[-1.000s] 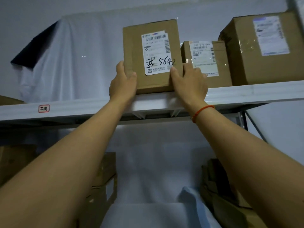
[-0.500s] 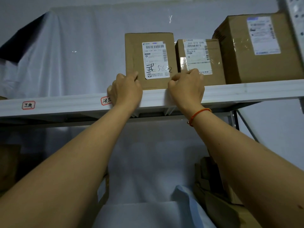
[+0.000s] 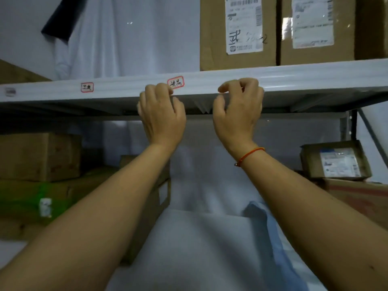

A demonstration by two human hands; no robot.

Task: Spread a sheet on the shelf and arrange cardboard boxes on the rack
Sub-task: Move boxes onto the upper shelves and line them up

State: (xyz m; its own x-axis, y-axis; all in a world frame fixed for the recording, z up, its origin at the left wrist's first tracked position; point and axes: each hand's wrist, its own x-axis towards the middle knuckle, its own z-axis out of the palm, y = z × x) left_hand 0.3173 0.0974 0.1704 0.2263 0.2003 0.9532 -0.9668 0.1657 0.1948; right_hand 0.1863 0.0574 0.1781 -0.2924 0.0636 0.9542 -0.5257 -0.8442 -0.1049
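Sheet (image 3: 130,45), white and draped, covers the wall behind the upper shelf (image 3: 315,74) and runs over the shelf's front lip; a second white length hangs behind the lower level and spills down between the arms. On that upper shelf the cardboard box with the handwritten label (image 3: 212,34) now stands pushed back from the edge, touching its neighbour box (image 3: 344,30) on the right. A second ago both hands held this box at the shelf lip; half a second ago they were still against its lower front. Now they have dropped away from it. On the lower level, stacked cartons (image 3: 39,156) sit at the left and a small open carton (image 3: 333,162) at the right. The left hand (image 3: 161,114) and right hand (image 3: 237,110) hover just below and in front of the shelf lip, fingers loosely curled; neither grip holds anything. I judge this box placed and the hands free to fetch another or smooth the sheet.
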